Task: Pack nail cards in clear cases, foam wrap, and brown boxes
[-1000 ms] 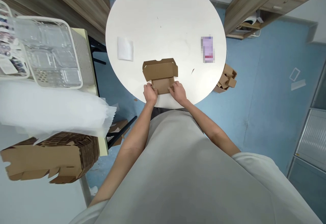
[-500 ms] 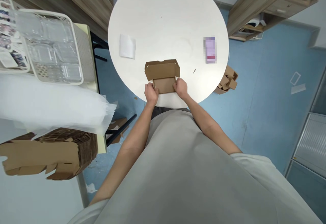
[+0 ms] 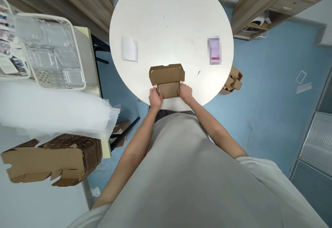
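Observation:
A small brown cardboard box [image 3: 168, 79] sits near the front edge of the round white table [image 3: 171, 17], its lid flap standing up at the back. My left hand [image 3: 156, 98] grips the box's left side with curled fingers. My right hand [image 3: 185, 93] presses on the box's right side, fingers closed round the wall. A white folded sheet [image 3: 129, 49] lies to the left on the table and a purple card-like item [image 3: 214, 50] to the right.
A stack of flat cardboard blanks [image 3: 54, 159] lies on a side table at lower left under white foam sheets [image 3: 52, 108]. A white basket [image 3: 49, 57] of clear plastic trays stands beyond. Cardboard scraps [image 3: 232, 79] lie on the blue floor at right.
My right hand slid from the box's front to its right side. The lid flap has tilted forward over the tray, and both hands now squeeze the box's sides.

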